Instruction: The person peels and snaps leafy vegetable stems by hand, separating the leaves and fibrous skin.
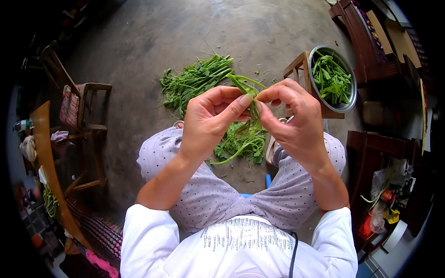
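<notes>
Green leafy stems (242, 84) are pinched between my two hands in front of my knees. My left hand (214, 113) grips them with thumb and fingers pressed together. Close beside it on the right, my right hand (294, 116) pinches at the same stems with thumb and forefinger. Below the hands, a loose heap of leaves and stringy bits (245, 144) lies on the floor between my feet. A larger bundle of green stems (197, 78) rests on the floor beyond my left hand. Cut greens (331, 78) fill a metal basin (353, 95) at the right.
The basin stands on a wooden stool (331, 112). A wooden chair (83, 99) with a patterned seat is at the left, near a wooden board edge (53, 162). Dark wooden furniture (371, 143) lines the right side. Small green scraps dot the concrete floor (157, 28).
</notes>
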